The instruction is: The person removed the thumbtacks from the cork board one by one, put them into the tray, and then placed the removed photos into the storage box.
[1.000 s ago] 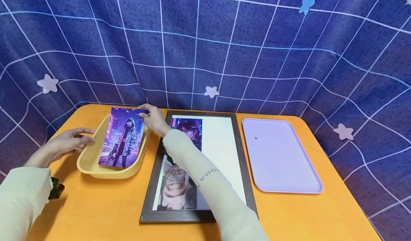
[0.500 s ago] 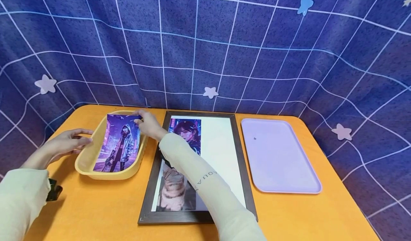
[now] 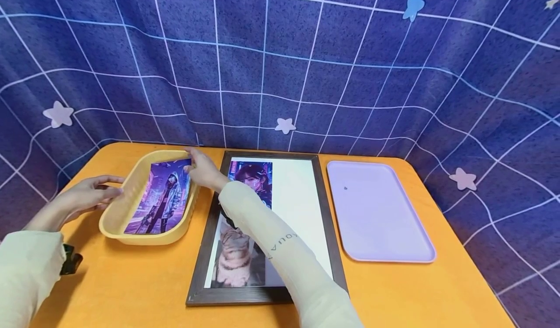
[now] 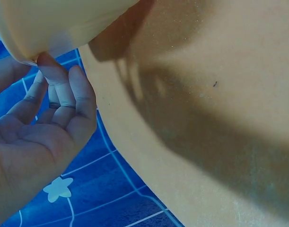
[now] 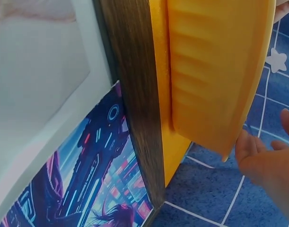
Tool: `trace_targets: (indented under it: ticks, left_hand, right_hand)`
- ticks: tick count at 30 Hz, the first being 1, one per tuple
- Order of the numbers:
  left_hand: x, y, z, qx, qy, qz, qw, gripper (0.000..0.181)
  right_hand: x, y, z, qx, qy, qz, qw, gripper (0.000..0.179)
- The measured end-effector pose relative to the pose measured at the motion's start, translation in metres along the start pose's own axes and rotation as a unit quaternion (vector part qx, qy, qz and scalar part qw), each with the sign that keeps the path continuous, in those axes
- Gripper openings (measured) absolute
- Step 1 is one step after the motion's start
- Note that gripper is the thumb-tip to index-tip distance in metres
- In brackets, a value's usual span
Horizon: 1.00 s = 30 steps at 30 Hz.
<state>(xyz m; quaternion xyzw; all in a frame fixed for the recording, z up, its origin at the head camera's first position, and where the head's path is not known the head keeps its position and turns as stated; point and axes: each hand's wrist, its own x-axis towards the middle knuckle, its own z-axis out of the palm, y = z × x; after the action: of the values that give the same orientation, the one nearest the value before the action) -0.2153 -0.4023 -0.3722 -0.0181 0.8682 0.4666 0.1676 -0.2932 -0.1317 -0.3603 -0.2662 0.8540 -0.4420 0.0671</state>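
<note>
Purple print [image 3: 164,199] of a hooded figure: lying inside the yellow basket [image 3: 144,240]. Left hand [image 3: 89,194]: fingers half bent, pinching the basket's left rim. Right hand [image 3: 204,169]: fingers bent at the far right rim, beside the print's corner; whether gripping either, cannot tell. Dark frame [image 3: 238,296]: just right of basket. Lilac tray [image 3: 380,211]: beyond frame. Orange tabletop [image 3: 144,284]: beneath.

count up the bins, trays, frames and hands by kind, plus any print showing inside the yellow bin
Bins: 1, the yellow bin
Trays: 1, the purple tray
Frames: 1, the dark frame
Hands: 2, the left hand and right hand
Prints showing inside the bin: 1, the hooded-figure print; any beneath are hidden
Total: 6
</note>
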Motion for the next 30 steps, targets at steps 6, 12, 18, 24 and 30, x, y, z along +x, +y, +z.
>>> trace_targets:
  ticks: [6,12,18,24,30]
  left_hand:
    - [0.0,0.001,0.001,0.021,0.005,-0.002,0.9998,0.046]
    - [-0.001,0.005,0.001,0.054,0.012,-0.01,0.9984,0.061]
    - [-0.001,0.009,0.001,0.093,0.018,-0.01,0.9955,0.061]
    - [-0.002,0.014,0.002,0.122,0.034,-0.009,0.9919,0.057]
    - [-0.002,0.021,0.003,0.145,0.044,-0.014,0.9884,0.055]
  right_hand:
    - [-0.002,0.003,-0.002,0.005,-0.008,0.006,0.9999,0.044]
    - [-0.004,0.002,-0.006,0.005,-0.007,-0.002,1.0,0.038]
    - [-0.005,0.0,-0.01,0.011,-0.003,-0.013,0.9999,0.035]
    - [-0.007,0.001,-0.016,0.012,-0.004,-0.028,0.9995,0.031]
    - [-0.008,0.001,-0.025,0.01,-0.003,-0.03,0.9995,0.028]
